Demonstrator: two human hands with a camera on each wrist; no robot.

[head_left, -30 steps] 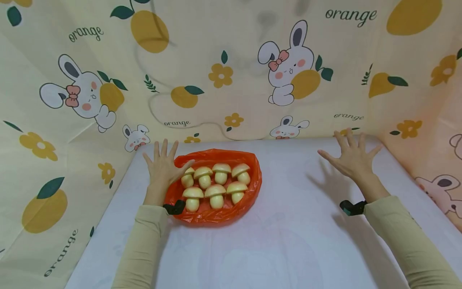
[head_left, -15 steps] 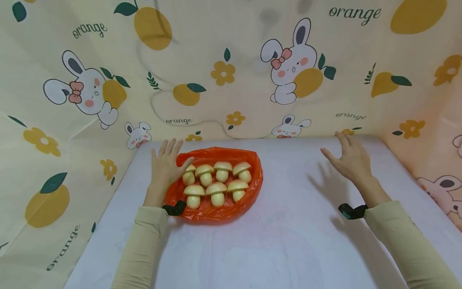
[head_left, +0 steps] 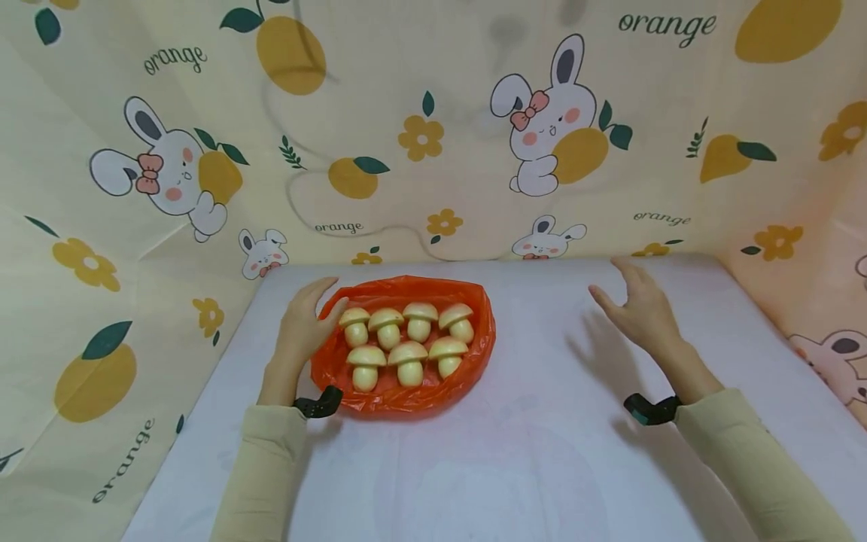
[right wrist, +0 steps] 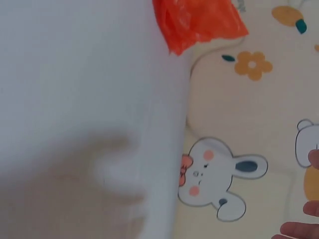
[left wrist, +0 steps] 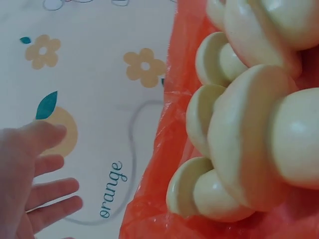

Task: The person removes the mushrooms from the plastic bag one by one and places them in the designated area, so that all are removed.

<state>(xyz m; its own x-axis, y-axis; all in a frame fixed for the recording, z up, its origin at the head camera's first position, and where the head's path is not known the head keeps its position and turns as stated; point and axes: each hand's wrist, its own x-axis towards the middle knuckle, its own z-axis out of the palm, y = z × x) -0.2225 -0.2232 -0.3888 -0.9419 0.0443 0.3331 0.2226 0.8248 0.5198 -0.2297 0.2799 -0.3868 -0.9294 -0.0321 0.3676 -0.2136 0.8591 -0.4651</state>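
Observation:
Several pale yellow toy mushrooms (head_left: 409, 364) stand in two rows inside a red plastic bag (head_left: 420, 407), its rim rolled down, on the white table. My left hand (head_left: 305, 324) hovers at the bag's left edge with fingers loosely bent and nothing in it. In the left wrist view the left hand's fingers (left wrist: 55, 191) are apart from the mushrooms (left wrist: 249, 144). My right hand (head_left: 640, 307) is held above the right part of the table, holding nothing, its shadow below. Only fingertips of the right hand (right wrist: 301, 230) show in the right wrist view.
Behind the white table (head_left: 467, 482) hangs a cream cloth (head_left: 467, 165) printed with rabbits, oranges and flowers; it also forms the left and right sides. A black camera band (head_left: 318, 403) sits on the left wrist, another band (head_left: 652, 410) on the right.
Both hands have turned and their spread fingers have drawn together and bent a little. The left hand has lowered slightly; the right has shifted a little to the left. The mushrooms stay put.

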